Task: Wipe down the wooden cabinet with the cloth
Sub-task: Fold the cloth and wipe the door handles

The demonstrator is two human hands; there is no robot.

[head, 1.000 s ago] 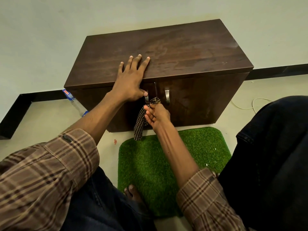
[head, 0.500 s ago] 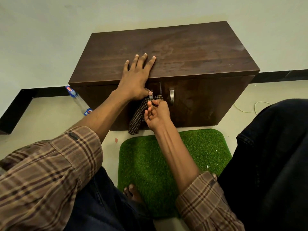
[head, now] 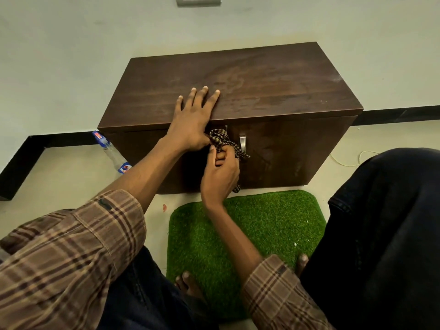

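A low dark wooden cabinet (head: 273, 86) stands on the floor against the wall, with two doors and a metal handle (head: 242, 142) on the right door. My left hand (head: 194, 120) lies flat on the front edge of the top, fingers spread, thumb hanging over the front. My right hand (head: 220, 176) grips a checked brown-and-black cloth (head: 220, 139) and presses it against the front where the two doors meet, just left of the handle. The left door's handle is hidden behind the cloth and hands.
A green artificial-grass mat (head: 250, 234) lies on the floor in front of the cabinet, with my bare toes on it. A clear plastic bottle (head: 112, 152) leans at the cabinet's left side. A thin white cable (head: 345, 161) lies at the right.
My right hand has bunched the hanging cloth up and lifted it toward the top of the door gap. The left hand stays on the cabinet top.
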